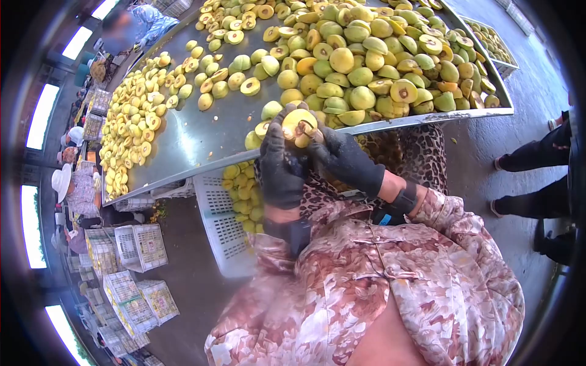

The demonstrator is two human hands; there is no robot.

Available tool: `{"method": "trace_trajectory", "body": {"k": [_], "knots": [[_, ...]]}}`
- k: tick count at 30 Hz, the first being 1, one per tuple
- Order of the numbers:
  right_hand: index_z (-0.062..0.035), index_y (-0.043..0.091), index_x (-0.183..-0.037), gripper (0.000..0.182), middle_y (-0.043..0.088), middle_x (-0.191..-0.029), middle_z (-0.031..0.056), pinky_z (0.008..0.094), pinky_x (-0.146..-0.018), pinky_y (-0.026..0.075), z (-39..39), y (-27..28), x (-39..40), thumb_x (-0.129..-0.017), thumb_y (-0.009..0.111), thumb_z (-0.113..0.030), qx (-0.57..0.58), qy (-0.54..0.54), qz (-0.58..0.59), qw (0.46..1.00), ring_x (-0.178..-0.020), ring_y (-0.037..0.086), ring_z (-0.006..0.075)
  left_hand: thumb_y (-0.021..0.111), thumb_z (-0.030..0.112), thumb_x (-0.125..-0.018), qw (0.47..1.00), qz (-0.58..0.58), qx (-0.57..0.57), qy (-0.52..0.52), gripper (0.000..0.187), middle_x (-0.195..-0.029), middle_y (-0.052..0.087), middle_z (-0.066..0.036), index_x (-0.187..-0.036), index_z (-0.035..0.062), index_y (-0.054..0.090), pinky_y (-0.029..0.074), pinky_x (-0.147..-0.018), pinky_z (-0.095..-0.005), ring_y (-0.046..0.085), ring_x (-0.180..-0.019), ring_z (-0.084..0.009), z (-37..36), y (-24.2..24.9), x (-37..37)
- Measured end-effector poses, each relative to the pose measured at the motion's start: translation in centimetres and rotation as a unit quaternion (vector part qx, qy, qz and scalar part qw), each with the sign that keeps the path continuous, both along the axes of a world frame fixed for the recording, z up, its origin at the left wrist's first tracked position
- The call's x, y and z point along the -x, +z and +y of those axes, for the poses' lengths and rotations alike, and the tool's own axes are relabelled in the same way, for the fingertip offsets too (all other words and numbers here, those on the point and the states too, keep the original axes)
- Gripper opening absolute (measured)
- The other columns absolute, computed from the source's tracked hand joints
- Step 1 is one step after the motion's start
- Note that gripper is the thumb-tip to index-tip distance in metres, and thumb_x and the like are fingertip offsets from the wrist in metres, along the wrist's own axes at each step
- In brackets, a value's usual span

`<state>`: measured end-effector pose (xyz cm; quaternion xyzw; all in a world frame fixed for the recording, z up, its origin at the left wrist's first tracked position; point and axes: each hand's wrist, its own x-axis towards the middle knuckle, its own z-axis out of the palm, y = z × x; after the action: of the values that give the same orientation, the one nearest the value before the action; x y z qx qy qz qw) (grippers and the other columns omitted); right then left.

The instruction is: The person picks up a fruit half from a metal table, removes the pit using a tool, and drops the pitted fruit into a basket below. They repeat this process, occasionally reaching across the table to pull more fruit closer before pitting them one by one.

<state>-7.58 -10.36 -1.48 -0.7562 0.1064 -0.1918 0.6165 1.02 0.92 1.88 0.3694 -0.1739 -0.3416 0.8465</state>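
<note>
My left hand (282, 174), in a dark glove, is closed around a cut yellow stone fruit half (297, 120) at the near edge of the metal table. The fruit's cut face is up, with a brown hollow at its middle. From the other side my right hand (347, 160), also gloved, has its fingers closed at that hollow; whether a small tool or a pit is in them I cannot make out. Just beyond both hands, a large heap of halved yellow-green fruit (360, 67) lies on the metal table (189, 131).
A white crate (217, 219) of fruit stands below the table edge, left of my lap. Another fruit-filled crate (493, 43) is at the far right. Stacked crates (140, 247) and people line the left. At the right stand a person's legs (531, 152).
</note>
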Motion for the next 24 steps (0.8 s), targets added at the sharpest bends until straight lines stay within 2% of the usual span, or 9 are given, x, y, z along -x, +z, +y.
{"method": "trace_trajectory", "body": {"k": [6, 12, 16, 17, 19, 20, 22, 23, 24], "knots": [[0.0009, 0.058, -0.112, 0.028, 0.066, -0.084, 0.0258, 0.0447, -0.068, 0.051, 0.6, 1.5, 1.6, -0.102, 0.057, -0.025, 0.013, -0.103, -0.099, 0.99, -0.076, 0.065, 0.0447, 0.039, 0.03, -0.108, 0.996, 0.028, 0.08, -0.007, 0.046, -0.137, 0.054, -0.018, -0.14, -0.002, 0.048, 0.041, -0.113, -0.0445, 0.053, -0.128, -0.0306, -2.4, 0.9, 2.3], [-0.0012, 0.058, -0.113, 0.029, 0.066, -0.088, 0.0266, 0.046, -0.068, 0.052, 0.3, 2.4, 2.8, -0.103, 0.055, -0.028, 0.067, -0.074, -0.058, 0.993, -0.079, 0.065, 0.0456, 0.037, 0.03, -0.109, 0.994, -0.102, 0.028, 0.033, 0.042, -0.128, 0.058, -0.017, -0.133, -0.0016, 0.053, 0.045, -0.109, -0.0421, 0.056, -0.122, -0.0292, -2.6, 2.2, 3.0], [-0.0001, 0.057, -0.119, 0.032, 0.068, -0.091, 0.0257, 0.0458, -0.07, 0.053, 0.5, 1.4, 3.0, -0.104, 0.055, -0.029, 0.057, -0.078, -0.126, 0.987, -0.084, 0.068, 0.0443, 0.04, 0.034, -0.109, 0.998, -0.016, 0.058, -0.005, 0.041, -0.12, 0.061, -0.016, -0.12, -0.0006, 0.059, 0.051, -0.1, -0.038, 0.06, -0.114, -0.027, -2.8, 1.3, 2.5], [0.0005, 0.058, -0.119, 0.033, 0.069, -0.089, 0.0222, 0.044, -0.069, 0.053, 0.5, 1.7, 3.2, -0.105, 0.055, -0.029, 0.049, -0.073, -0.127, 0.988, -0.079, 0.07, 0.0366, 0.037, 0.036, -0.11, 0.998, -0.046, 0.026, 0.017, 0.041, -0.11, 0.065, -0.018, -0.118, 0.002, 0.059, 0.056, -0.088, -0.0351, 0.065, -0.102, -0.0276, -2.9, 1.2, 2.6], [0.0008, 0.06, -0.116, 0.032, 0.069, -0.084, 0.0134, 0.0384, -0.065, 0.052, 0.1, 1.1, 3.9, -0.105, 0.056, -0.029, 0.039, -0.018, -0.133, 0.99, -0.071, 0.067, 0.0241, 0.038, 0.036, -0.11, 0.992, -0.123, -0.006, 0.036, 0.041, -0.107, 0.066, -0.018, -0.118, 0.0019, 0.06, 0.056, -0.085, -0.0352, 0.066, -0.096, -0.0261, -2.6, 1.4, 2.9], [0.0006, 0.06, -0.114, 0.03, 0.068, -0.082, 0.0104, 0.0362, -0.064, 0.051, -0.1, 0.6, 4.2, -0.105, 0.055, -0.028, 0.02, 0.02, -0.128, 0.991, -0.069, 0.065, 0.0211, 0.042, 0.035, -0.109, 0.991, -0.125, 0.038, 0.025, 0.041, -0.103, 0.067, -0.016, -0.112, 0.0007, 0.063, 0.056, -0.082, -0.0352, 0.067, -0.09, -0.0234, -2.9, 1.8, 3.1], [0.0001, 0.061, -0.11, 0.027, 0.065, -0.078, 0.0044, 0.032, -0.061, 0.049, -0.8, -0.1, 4.8, -0.105, 0.055, -0.026, -0.018, 0.09, -0.118, 0.989, -0.066, 0.061, 0.015, 0.045, 0.032, -0.109, 0.97, -0.236, -0.042, 0.051, 0.04, -0.095, 0.069, -0.013, -0.099, -0.0011, 0.065, 0.055, -0.084, -0.0344, 0.068, -0.089, -0.0211, -2.6, 2.4, 3.2], [-0.0002, 0.061, -0.109, 0.026, 0.064, -0.078, 0.0027, 0.0305, -0.061, 0.048, -1.3, -0.3, 5.6, -0.104, 0.056, -0.025, -0.14, 0.144, -0.052, 0.978, -0.066, 0.06, 0.0138, 0.046, 0.031, -0.108, 0.952, -0.288, -0.084, 0.062, 0.041, -0.091, 0.069, -0.011, -0.093, -0.0019, 0.066, 0.055, -0.085, -0.034, 0.068, -0.089, -0.02, -2.5, 2.7, 3.4], [-0.0004, 0.061, -0.109, 0.025, 0.062, -0.077, 0.001, 0.0289, -0.061, 0.048, -1.7, 0.0, 6.5, -0.104, 0.056, -0.024, -0.26, 0.194, 0.016, 0.946, -0.067, 0.059, 0.0126, 0.048, 0.033, -0.107, 0.961, -0.256, -0.07, 0.072, 0.046, -0.085, 0.069, -0.01, -0.082, -0.0008, 0.064, 0.056, -0.081, -0.0347, 0.068, -0.081, -0.0198, -2.6, 2.9, 4.1]]}}
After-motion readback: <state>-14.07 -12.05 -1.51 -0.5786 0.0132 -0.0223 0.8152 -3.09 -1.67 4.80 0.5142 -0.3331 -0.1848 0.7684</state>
